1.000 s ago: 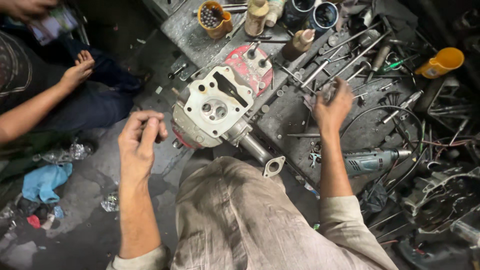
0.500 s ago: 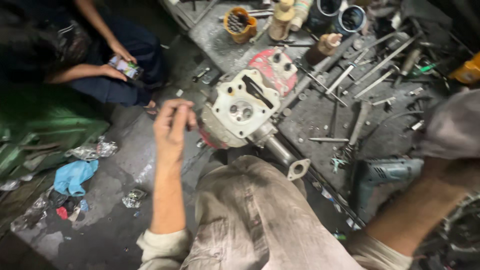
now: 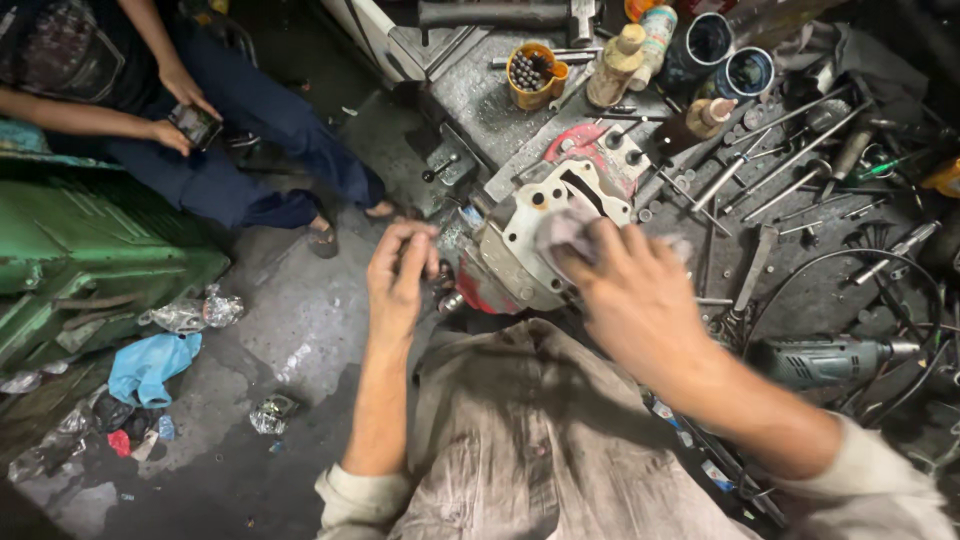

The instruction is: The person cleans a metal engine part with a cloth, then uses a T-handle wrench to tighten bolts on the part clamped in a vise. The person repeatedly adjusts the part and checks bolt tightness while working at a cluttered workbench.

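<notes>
Right hand (image 3: 640, 295) comes in from the lower right of the frame, forearm angled up toward the centre, palm down. Its fingers (image 3: 600, 250) are spread and pressed flat on a small greyish rag (image 3: 562, 228), holding it against the top face of the engine cylinder head (image 3: 520, 250). It's a bit motion-blurred, so I can't make out the grip in detail.

Left hand (image 3: 398, 278) reaches straight up from the bottom centre, forearm nearly vertical in frame. Its fingers are curled loosely inward with the tips bunched together just left of the cylinder head, near its lower left edge. Can't tell whether they're pinching something small or just empty.

The cylinder head sits dead centre of the frame, at the near edge of the counter (image 3: 480, 100). It's chunky cast metal, dull grey, with round holes and a slot in its flat face, plus a worn red painted part behind it.

The counter is a grimy steel plate littered with long rods and wrenches (image 3: 790, 160). There's a yellow tub of bits (image 3: 530, 75) at upper centre and a teal power drill (image 3: 830, 360) at right.

Another person sits at upper left holding a phone (image 3: 195, 125).
</notes>
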A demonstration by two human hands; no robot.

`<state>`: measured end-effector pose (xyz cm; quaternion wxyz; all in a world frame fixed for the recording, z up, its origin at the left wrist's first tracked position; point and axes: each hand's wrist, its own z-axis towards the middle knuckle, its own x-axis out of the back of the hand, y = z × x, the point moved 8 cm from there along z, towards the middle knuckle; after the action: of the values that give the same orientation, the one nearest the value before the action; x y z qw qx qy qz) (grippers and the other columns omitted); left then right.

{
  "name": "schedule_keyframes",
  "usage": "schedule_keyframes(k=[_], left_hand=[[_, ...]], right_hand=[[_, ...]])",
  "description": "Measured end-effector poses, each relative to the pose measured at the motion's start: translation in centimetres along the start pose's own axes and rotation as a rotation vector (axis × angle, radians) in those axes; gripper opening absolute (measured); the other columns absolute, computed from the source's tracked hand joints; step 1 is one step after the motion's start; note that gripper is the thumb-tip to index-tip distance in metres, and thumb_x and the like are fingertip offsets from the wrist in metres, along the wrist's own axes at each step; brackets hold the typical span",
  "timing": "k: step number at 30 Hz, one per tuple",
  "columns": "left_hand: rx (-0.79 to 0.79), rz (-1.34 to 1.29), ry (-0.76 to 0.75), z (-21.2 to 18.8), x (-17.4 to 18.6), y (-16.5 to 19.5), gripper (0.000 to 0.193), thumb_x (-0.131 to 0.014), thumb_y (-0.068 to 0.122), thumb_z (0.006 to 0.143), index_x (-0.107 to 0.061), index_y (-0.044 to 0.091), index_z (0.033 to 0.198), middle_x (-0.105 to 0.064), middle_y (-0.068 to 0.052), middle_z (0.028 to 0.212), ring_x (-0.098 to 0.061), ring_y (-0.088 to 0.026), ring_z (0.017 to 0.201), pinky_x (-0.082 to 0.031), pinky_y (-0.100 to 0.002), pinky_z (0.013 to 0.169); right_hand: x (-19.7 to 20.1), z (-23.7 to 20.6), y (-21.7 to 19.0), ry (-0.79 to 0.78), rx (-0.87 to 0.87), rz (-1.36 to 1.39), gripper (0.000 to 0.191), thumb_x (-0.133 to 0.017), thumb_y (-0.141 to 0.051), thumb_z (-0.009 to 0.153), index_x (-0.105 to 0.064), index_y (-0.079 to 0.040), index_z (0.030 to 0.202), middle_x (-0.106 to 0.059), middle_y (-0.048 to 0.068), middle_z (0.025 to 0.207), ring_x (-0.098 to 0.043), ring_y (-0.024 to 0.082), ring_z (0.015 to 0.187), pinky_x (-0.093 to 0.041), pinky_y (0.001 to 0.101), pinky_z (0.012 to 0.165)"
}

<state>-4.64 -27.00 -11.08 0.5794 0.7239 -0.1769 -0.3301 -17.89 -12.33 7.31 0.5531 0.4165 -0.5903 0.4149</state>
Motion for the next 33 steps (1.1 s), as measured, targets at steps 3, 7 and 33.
schedule_keyframes(k=[3, 7, 33], left_hand=[[0.024, 0.018, 0.098, -1.1, 3.4, -0.6, 0.017, -0.057, 0.019, 0.108, -0.066, 0.004, 0.108, -0.055, 0.002, 0.079, -0.048, -0.007, 0.073, -0.04, -0.024, 0.067], [0.109, 0.031, 0.168, -2.0, 6.4, -2.5, 0.019, -0.058, 0.021, 0.107, -0.066, 0.005, 0.107, -0.055, 0.002, 0.077, -0.048, -0.007, 0.071, -0.039, -0.024, 0.064], [0.231, -0.076, 0.079, -2.3, 2.3, -4.2, 0.017, -0.061, 0.019, 0.104, -0.066, 0.004, 0.105, -0.058, 0.002, 0.077, -0.05, -0.006, 0.069, -0.039, -0.023, 0.06]], right_hand=[[1.5, -0.3, 3.3, -0.171, -0.021, 0.165, 0.046, -0.069, 0.0, 0.063, -0.077, -0.019, 0.104, -0.066, 0.009, 0.105, -0.065, 0.027, 0.096, -0.057, 0.0403, 0.079], [1.0, -0.5, 5.0, -0.163, -0.014, -0.032, 0.056, -0.064, 0.005, 0.075, -0.074, -0.021, 0.124, -0.064, 0.014, 0.108, -0.064, 0.028, 0.092, -0.057, 0.0419, 0.076], [-0.2, -1.7, 7.2, -0.045, -0.144, 0.011, 0.047, -0.069, 0.0, 0.077, -0.074, -0.016, 0.121, -0.064, 0.013, 0.116, -0.06, 0.03, 0.106, -0.054, 0.0438, 0.085]])
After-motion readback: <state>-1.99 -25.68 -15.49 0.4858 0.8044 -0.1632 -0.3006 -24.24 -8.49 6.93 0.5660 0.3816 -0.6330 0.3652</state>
